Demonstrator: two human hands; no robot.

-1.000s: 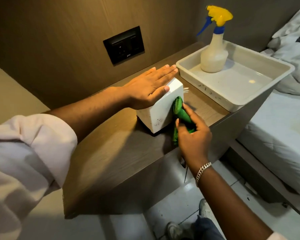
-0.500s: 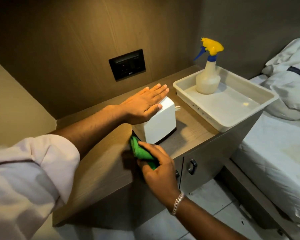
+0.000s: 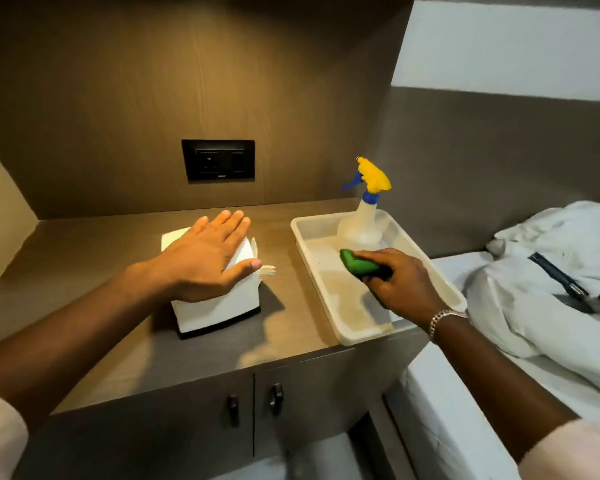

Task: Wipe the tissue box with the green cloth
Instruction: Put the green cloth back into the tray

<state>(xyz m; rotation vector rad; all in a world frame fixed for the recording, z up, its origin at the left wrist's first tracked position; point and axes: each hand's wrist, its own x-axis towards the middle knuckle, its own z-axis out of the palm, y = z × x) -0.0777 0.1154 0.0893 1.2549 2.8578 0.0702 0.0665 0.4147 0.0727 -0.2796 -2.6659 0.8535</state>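
Observation:
The white tissue box (image 3: pixel 222 308) with a dark base stands on the brown bedside counter (image 3: pixel 291 327), a tissue poking out at its right side. My left hand (image 3: pixel 205 263) lies flat on the box's top, fingers straight and together. My right hand (image 3: pixel 400 282) is over the white tray (image 3: pixel 357 336), away from the box, and grips the bunched green cloth (image 3: pixel 357 265), which sticks out to the left of my fist.
A spray bottle (image 3: pixel 361 223) with a yellow and blue head stands at the tray's back. A black wall socket (image 3: pixel 219 160) sits above the counter. Cabinet doors with dark handles (image 3: pixel 276 398) are below. A bed with white linen (image 3: pixel 548 271) lies to the right.
My right hand has carried the green cloth from the box's front left corner across to above the tray. My left hand stays flat on the box. The camera view has tilted up.

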